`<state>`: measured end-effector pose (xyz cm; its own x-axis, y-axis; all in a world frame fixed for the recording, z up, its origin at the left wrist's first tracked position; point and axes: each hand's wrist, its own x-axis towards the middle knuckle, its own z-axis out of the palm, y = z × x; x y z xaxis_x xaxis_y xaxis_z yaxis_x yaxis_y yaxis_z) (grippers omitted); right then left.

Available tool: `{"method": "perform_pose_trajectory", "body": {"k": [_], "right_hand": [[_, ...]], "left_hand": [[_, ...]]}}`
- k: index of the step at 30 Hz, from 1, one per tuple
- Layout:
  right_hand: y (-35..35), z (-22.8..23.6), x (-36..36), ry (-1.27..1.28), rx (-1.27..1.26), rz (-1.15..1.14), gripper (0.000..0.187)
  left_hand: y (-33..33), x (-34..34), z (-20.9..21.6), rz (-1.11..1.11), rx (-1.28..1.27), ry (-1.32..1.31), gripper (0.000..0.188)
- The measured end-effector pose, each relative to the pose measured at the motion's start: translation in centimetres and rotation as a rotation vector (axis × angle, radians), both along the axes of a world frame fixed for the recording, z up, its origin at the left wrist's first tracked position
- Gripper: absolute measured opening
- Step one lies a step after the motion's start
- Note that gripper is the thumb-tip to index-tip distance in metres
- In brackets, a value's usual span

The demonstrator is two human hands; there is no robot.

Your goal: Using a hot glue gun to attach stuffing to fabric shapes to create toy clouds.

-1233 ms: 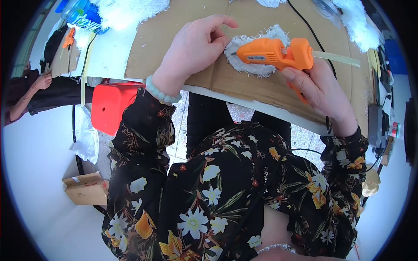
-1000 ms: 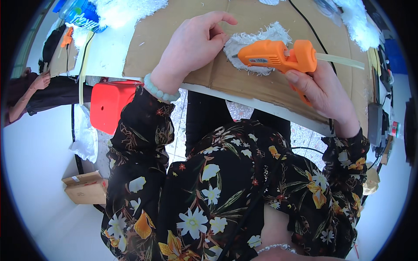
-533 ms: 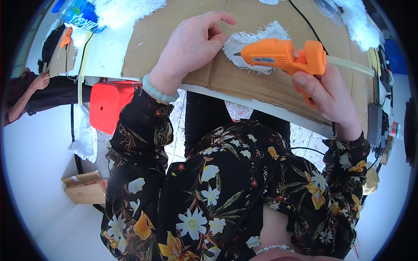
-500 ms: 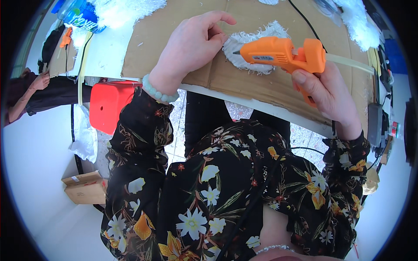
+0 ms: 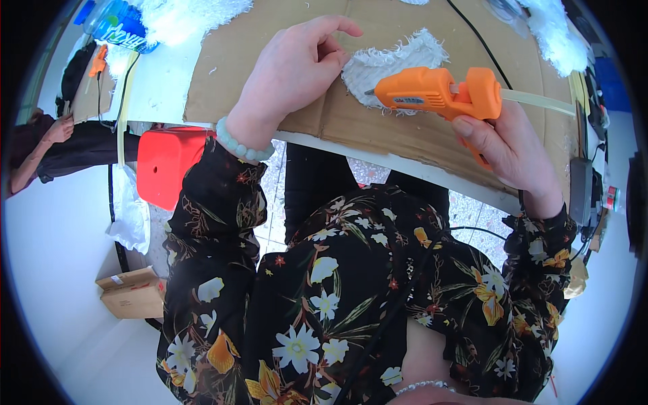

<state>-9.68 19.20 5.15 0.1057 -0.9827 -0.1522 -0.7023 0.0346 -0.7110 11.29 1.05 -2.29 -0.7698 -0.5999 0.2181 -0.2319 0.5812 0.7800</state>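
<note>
An orange hot glue gun [image 5: 432,93] is in my right hand [image 5: 506,143], which wraps round its handle. A pale glue stick [image 5: 536,99] sticks out of its back end. The nozzle points left, over a ragged-edged white fuzzy fabric piece [image 5: 389,57] on the cardboard. The gun hides the lower right part of that fabric. My left hand [image 5: 297,64], with a pale green bead bracelet at the wrist, is at the fabric's left edge. Its index finger reaches out apart from the thumb, the other fingers curl, and nothing shows in its grasp. The thumb tip is by the fabric's edge.
Flat brown cardboard [image 5: 263,40] covers the table. White fluffy material [image 5: 192,20] and a blue-labelled bottle [image 5: 121,25] are at the far left, more fluff [image 5: 557,37] far right. A black cable [image 5: 476,37] crosses the cardboard. Left are another orange glue gun [image 5: 98,61], a red stool [image 5: 165,169] and another person's hand [image 5: 59,128].
The glue gun has shifted slightly down, its nozzle tip moving a little right over the fabric. My left hand moves slightly left, keeping its shape. The whole view has shifted a little.
</note>
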Motion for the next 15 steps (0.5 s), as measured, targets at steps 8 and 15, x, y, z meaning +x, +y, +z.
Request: {"method": "perform_pose_trajectory", "body": {"k": [8, 15], "right_hand": [[-0.8, -0.2, 0.4, 0.018, -0.110, 0.055, 0.041], [0.2, 0.0, -0.2, 0.051, -0.134, 0.084, 0.040]], "left_hand": [[0.0, -0.1, -0.1, -0.003, -0.001, 0.006, 0.028], [-0.2, 0.1, 0.0, -0.012, 0.042, 0.001, 0.028]]}}
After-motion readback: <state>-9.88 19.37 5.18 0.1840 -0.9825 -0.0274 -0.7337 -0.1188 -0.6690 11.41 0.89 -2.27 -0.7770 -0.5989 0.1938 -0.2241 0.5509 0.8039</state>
